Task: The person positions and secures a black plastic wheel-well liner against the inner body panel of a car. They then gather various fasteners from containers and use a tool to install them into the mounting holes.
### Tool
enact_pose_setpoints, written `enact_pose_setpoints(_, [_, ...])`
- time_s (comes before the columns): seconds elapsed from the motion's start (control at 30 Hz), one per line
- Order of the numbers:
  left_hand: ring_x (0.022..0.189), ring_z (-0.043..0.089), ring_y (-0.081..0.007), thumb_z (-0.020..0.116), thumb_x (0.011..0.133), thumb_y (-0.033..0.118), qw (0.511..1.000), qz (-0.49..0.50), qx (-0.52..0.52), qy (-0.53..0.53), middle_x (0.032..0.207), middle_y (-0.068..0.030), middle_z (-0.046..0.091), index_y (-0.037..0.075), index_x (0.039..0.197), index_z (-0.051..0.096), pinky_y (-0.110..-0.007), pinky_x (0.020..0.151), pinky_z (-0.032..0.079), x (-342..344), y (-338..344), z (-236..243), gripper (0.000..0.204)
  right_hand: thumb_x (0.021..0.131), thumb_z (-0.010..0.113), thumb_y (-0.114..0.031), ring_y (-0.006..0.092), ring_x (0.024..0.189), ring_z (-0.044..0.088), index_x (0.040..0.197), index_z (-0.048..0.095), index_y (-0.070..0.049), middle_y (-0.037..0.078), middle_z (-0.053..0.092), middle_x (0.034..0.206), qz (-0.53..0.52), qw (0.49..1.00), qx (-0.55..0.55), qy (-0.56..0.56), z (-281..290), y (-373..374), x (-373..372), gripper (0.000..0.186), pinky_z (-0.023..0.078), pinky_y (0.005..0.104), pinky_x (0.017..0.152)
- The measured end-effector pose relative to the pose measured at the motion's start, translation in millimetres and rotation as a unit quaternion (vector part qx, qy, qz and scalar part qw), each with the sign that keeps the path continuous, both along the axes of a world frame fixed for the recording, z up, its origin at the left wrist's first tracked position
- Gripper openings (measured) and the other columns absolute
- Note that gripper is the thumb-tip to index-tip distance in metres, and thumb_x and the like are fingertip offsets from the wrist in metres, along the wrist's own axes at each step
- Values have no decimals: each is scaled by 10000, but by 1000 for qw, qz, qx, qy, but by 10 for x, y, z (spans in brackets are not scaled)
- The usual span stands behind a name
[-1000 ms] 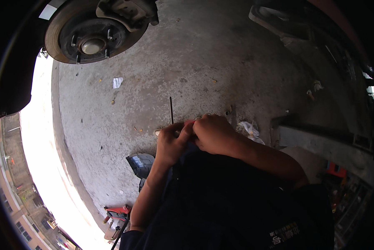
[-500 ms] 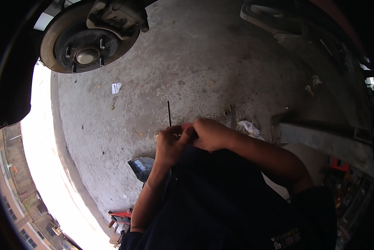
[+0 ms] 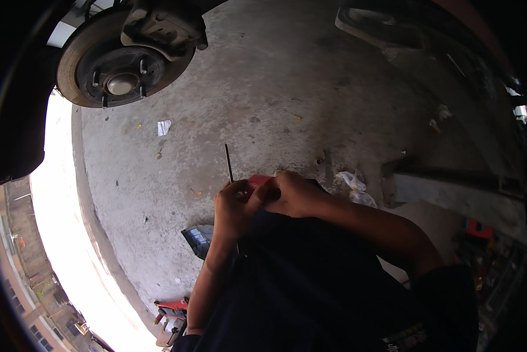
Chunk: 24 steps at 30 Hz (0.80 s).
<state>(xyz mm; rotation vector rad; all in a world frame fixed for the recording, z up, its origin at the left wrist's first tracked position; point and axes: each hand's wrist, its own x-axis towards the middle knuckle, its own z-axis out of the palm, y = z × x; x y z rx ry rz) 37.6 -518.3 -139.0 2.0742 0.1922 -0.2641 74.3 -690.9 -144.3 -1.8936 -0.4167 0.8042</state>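
Close together in front of my torso, both my hands are closed around small things. From the fingers of my left hand (image 3: 233, 206) a thin dark rod (image 3: 228, 163) sticks up and away from me; its lower end is hidden in the grip. Between the two hands shows a small red object (image 3: 258, 181), partly covered by fingers, its kind not clear. My right hand (image 3: 291, 195) grips it from the right, touching the left thumb. At the upper left is a brake disc (image 3: 70, 73) with bare wheel studs and a caliper (image 3: 163, 29) over its edge.
A grey metal beam (image 3: 445, 196) juts in at the right. On the concrete floor (image 3: 216, 100) lie white scraps (image 3: 163, 127), a crumpled plastic bag (image 3: 355, 185) and a dark panel-like piece (image 3: 199, 239). A red tool (image 3: 172, 306) stands at the lower left.
The rod has shifted slightly left and tilts more that way. More of the red object shows between my hands. My left hand has moved a little left.
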Motion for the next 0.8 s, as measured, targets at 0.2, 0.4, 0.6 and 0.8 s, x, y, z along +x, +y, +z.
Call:
enact_pose_setpoints(0.2, [539,519,-75,587,851,538,989,12,-135,66,624,-28,567,-59,955,642,-225,473,395,-5,93,120,609,818,613,-101,119,566,596,910,586,16,95,652,744,-65,980,163,99,353,-230,38,152,464,260,516])
enact_pose_setpoints(0.4, [496,466,-60,539,869,570,989,0,-143,39,572,-3,521,-30,812,606,-222,435,348,-26,113,160,606,871,529,-74,69,453,487,910,547,-17,76,587,680,-104,888,377,239,500,-448,21,71,362,212,402])
enact_pose_setpoints(0.6, [584,548,-90,644,844,406,989,3,-117,92,643,-82,617,-56,949,657,-256,522,443,20,60,183,475,826,620,-134,193,579,622,747,614,-22,98,641,687,2,985,80,-150,496,-248,-9,138,485,329,558])
enact_pose_setpoints(0.8, [653,619,-142,679,792,359,998,-57,-22,15,690,-144,653,-59,906,668,-286,611,491,24,-54,155,434,729,625,-90,261,693,672,753,670,-39,117,669,722,282,899,-215,-258,408,-62,15,72,539,375,649])
